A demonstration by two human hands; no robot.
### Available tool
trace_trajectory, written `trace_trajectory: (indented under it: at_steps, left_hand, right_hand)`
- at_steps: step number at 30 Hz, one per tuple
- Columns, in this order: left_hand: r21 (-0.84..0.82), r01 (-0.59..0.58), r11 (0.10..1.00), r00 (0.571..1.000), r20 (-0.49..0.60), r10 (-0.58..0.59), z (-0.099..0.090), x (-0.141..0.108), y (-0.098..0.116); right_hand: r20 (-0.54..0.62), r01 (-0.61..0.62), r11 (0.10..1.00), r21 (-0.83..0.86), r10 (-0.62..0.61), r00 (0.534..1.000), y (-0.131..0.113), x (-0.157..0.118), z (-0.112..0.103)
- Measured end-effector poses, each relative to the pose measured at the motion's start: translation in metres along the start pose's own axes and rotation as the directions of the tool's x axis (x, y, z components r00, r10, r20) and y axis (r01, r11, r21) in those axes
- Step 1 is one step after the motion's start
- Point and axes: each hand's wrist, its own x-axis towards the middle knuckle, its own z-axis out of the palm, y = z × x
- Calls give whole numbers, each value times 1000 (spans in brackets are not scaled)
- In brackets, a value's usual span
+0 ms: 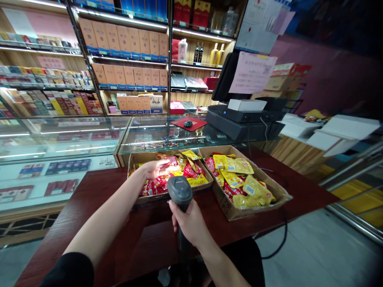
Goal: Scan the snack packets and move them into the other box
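In my right hand (pixel 191 221) is a dark grey barcode scanner (pixel 180 189), held upright by its handle above the table's near side. My left hand (pixel 157 169) reaches over the left cardboard box (pixel 206 185), palm partly turned up and fingers stretched out. Red and yellow snack packets (pixel 190 171) fill that box; whether the fingers touch any of them I cannot tell. To the right stands a second cardboard box (pixel 229 213), heaped with yellow packets (pixel 254 189) and some red ones.
Both boxes rest on a dark red wooden table (pixel 143 235). Behind it runs a glass display counter (pixel 149 135) with a mouse (pixel 188 124) on a red mat. A black till (pixel 236 123) stands at the counter's right. A black cable (pixel 281 243) hangs off the table's right edge.
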Motion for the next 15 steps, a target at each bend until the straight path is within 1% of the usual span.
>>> trace_trajectory:
  at_steps: [1,3,7,8,10,12,14,15]
  left_hand:
    - [-8,-9,1000,1000,-11,9,0,1,0]
    - [-36,24,999,1000,-8,-24,0,1,0]
    - [-53,107,993,993,56,-103,-1,-3,4]
    - [-50,107,993,992,71,-103,-1,-4,4]
    - [-26,72,997,993,95,-69,0,-5,4]
    - [27,24,999,995,97,-27,1,-6,2]
    - [94,-5,996,996,94,-4,6,-8,1]
    - [128,-11,992,994,106,-3,10,-8,0]
  right_hand:
    - [1,2,1000,4,-2,1000,0,0,0]
    - [2,-2,1000,12,2,1000,0,0,1]
    - [9,-18,999,35,17,1000,1,-1,2]
    - [14,-16,998,55,15,1000,1,0,1]
    - [7,15,992,124,-16,1000,-1,2,-3]
    - [-56,77,982,174,-69,996,-6,8,-15]
    - [-171,126,974,190,-94,981,-14,18,-32]
    - [-229,133,969,206,-85,970,-18,23,-43]
